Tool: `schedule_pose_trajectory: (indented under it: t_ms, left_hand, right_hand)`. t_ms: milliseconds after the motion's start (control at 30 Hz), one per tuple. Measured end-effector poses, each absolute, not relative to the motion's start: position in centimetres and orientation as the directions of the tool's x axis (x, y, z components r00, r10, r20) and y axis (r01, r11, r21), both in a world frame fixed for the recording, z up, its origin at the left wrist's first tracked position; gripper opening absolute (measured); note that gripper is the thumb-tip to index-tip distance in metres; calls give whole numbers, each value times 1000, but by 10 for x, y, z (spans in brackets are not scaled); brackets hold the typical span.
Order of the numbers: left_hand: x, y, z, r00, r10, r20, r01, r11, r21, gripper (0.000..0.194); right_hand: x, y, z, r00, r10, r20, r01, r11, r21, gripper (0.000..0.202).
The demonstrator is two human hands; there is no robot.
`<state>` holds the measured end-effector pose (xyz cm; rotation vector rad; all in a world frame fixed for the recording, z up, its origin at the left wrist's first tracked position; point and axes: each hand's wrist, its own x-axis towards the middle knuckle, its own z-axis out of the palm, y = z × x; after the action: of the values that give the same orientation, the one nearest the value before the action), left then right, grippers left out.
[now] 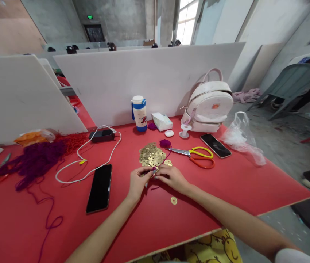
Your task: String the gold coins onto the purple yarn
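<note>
My left hand and my right hand meet at the near edge of a pile of brass coins. Both are closed, fingertips pinching a purple yarn whose strand rises past the right fingers, with a loose tail below. Whatever else sits between the fingertips is too small to make out. One single coin with a centre hole lies on the table below my right hand. Just behind the pile is a small purple yarn bundle. Scissors with yellow and orange handles point toward it from the right.
On the red table, a black phone, a white cable and a purple yarn heap lie left. A bottle, tissue pack, spool, white backpack, second phone and plastic bag stand behind and right.
</note>
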<state>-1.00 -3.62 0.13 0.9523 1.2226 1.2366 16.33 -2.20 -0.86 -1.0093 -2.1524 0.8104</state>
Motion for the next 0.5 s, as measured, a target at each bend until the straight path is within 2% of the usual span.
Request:
schedule_pose_trajectory:
  t_ms: [133,267,367,433,500]
  left_hand:
    - [-8,-36,0,-16,976,-216,-255,204,945,33]
    - [-8,-38,4,-17,984,-175,-217,168,962,28]
    - [-9,-39,7,-20,995,-98,-79,96,992,18]
    - [-9,-39,8,0,997,-73,8,73,997,14]
    - [-8,-40,7,20,998,-67,68,66,995,12]
  right_hand:
    - [164,-23,-8,-610,756,237,435,570,-697,13]
    - [165,-24,-2,-590,780,210,462,539,-704,12]
    - [166,-23,5,-487,839,244,414,467,-781,19]
    - [168,-21,8,-433,864,257,301,407,-862,24]
    - [170,-19,9,-419,884,208,154,295,-943,24]
